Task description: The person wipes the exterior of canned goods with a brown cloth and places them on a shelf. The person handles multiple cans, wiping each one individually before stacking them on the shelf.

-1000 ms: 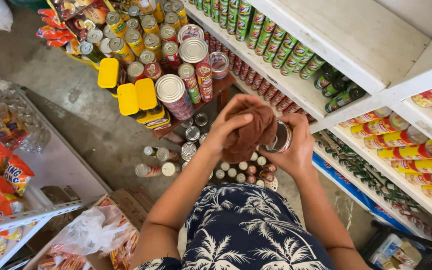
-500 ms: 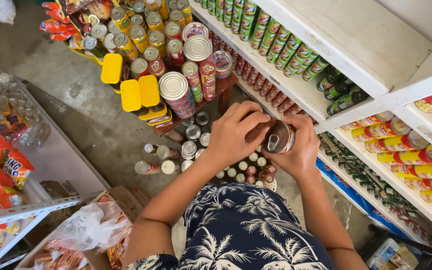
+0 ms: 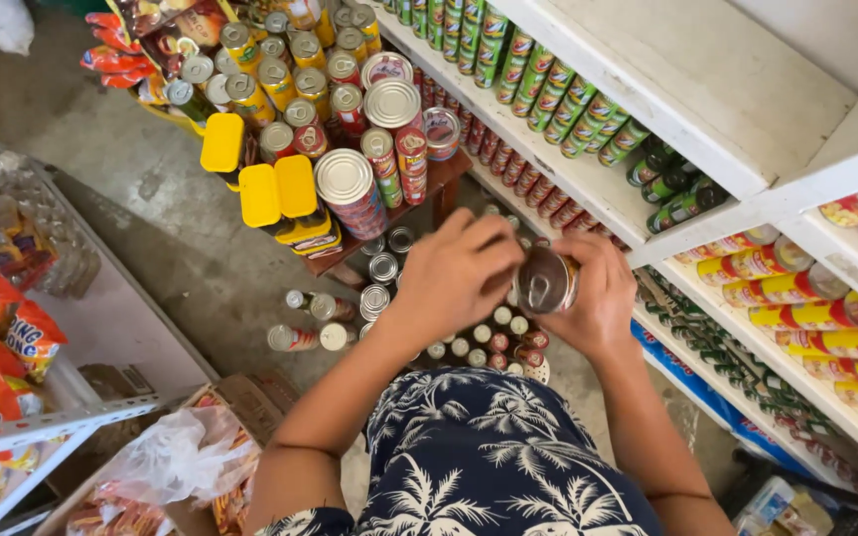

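Our single head-worn camera, looking steeply down our own chest, close above our left hand (image 3: 454, 283) and right hand (image 3: 593, 308), white wooden shelving (image 3: 647, 129) running off right, grey concrete floor (image 3: 141, 208) farther below

We look down on a bare grey concrete floor (image 3: 166, 233) in soft daylight. To our right run white wooden shelves (image 3: 707, 109) lined with canned goods, ahead stands a small brown wooden table (image 3: 427, 184) stacked with tins, and a white metal rack (image 3: 47, 422) of snack packets stands at our left.
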